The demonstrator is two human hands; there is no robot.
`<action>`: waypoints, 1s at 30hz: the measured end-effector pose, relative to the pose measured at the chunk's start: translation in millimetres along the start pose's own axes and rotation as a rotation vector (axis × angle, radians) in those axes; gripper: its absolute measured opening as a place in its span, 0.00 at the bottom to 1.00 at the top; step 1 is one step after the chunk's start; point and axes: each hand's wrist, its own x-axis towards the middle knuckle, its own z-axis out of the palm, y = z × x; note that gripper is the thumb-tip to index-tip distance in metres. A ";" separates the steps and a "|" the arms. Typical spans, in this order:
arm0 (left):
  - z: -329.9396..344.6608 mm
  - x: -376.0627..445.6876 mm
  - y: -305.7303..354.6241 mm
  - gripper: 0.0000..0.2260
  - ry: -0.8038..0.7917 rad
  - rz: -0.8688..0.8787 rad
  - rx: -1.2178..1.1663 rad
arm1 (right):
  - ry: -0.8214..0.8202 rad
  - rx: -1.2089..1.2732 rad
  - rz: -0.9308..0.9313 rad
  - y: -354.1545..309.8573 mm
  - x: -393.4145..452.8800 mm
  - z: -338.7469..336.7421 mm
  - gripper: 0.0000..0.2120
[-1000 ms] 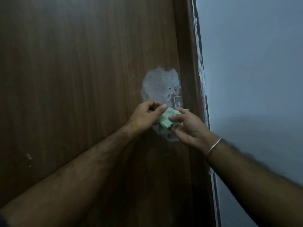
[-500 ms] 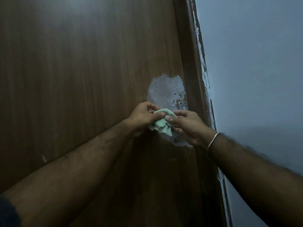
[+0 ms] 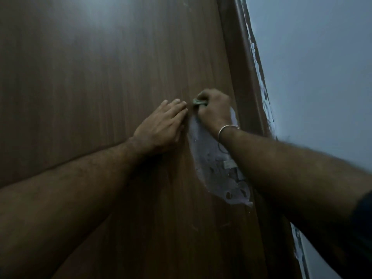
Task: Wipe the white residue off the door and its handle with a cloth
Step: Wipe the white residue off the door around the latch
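A dark brown wooden door [image 3: 100, 97] fills the view. A patch of white residue [image 3: 209, 158] runs down its right side, around a small metal handle fitting [image 3: 229, 164]. My right hand [image 3: 215, 109] is closed on a crumpled pale green cloth [image 3: 198, 103] and presses it against the door at the top of the patch. My left hand [image 3: 163, 125] lies flat on the wood just left of the patch, fingers together and holding nothing. My right forearm hides part of the residue and the fitting.
The brown door frame [image 3: 247, 77] runs along the door's right edge, with flaky white paint [image 3: 259, 73] on its outer side. A pale grey-blue wall [image 3: 322, 67] lies to the right. A metal bangle [image 3: 227, 129] sits on my right wrist.
The left hand let go of the cloth and now lies flat on the door. The right hand carried the cloth up to the top of the patch. The camera moved closer and tilted.
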 end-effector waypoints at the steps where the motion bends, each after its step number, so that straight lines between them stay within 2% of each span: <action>1: 2.5 -2.3 0.6 0.25 0.047 0.001 0.014 | -0.048 0.007 -0.067 0.9 -9.3 6.2 0.09; 5: 10.1 -8.3 4.0 0.28 0.069 -0.015 0.178 | -0.087 0.081 -0.289 16.1 -38.0 3.7 0.10; 6: 10.9 -7.8 4.7 0.27 0.067 -0.028 0.183 | -0.073 0.055 -0.263 20.3 -33.6 2.3 0.10; 9: 11.7 -5.4 2.7 0.27 0.092 -0.014 0.158 | 0.050 0.038 -0.031 23.0 -8.2 3.0 0.10; 10: 10.2 -5.9 2.6 0.28 0.105 -0.010 0.147 | 0.050 0.063 -0.032 18.1 -8.8 7.7 0.10; 14: 6.2 -9.2 6.4 0.26 0.196 -0.063 0.076 | -0.083 0.062 -0.311 11.1 -51.5 16.6 0.10; 15: 5.7 -9.7 6.9 0.25 0.207 -0.073 0.062 | -0.073 0.044 -0.301 15.4 -52.0 12.4 0.10; 19: 8.4 -7.6 6.2 0.23 0.230 -0.076 0.036 | 0.040 -0.049 -0.045 24.8 -9.1 9.9 0.12; 20: 8.9 -7.1 5.7 0.22 0.229 -0.074 0.044 | 0.038 -0.079 -0.067 20.5 -6.5 14.1 0.12; 24: 8.3 -8.4 5.7 0.23 0.191 -0.079 0.079 | -0.049 -0.044 -0.346 20.0 -34.1 16.8 0.09; 25: 8.7 -8.2 5.5 0.23 0.191 -0.079 0.089 | -0.026 -0.050 -0.322 27.8 -31.2 12.1 0.10; 30: 12.3 -6.3 4.7 0.22 0.218 -0.091 0.083 | 0.054 -0.205 0.126 72.9 11.6 -2.1 0.17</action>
